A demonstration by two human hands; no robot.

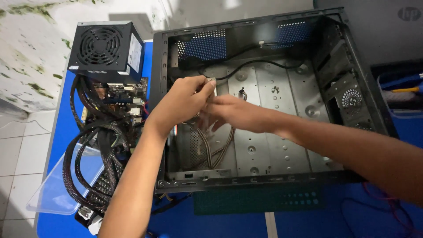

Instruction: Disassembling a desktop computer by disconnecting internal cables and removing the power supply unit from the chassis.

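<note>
Hands meet inside open computer case [282, 105]: left hand [183, 103] and right hand [235, 112] both pinch small metal connector [210, 86], braided cables [216, 145] trailing just below.

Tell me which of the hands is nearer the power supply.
Left. The left hand is just right of the power supply, inside the case; the right hand is farther right.

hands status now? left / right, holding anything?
Left hand: closed on a small grey connector inside the open computer case.
Right hand: fingers pinched at the same connector.
</note>
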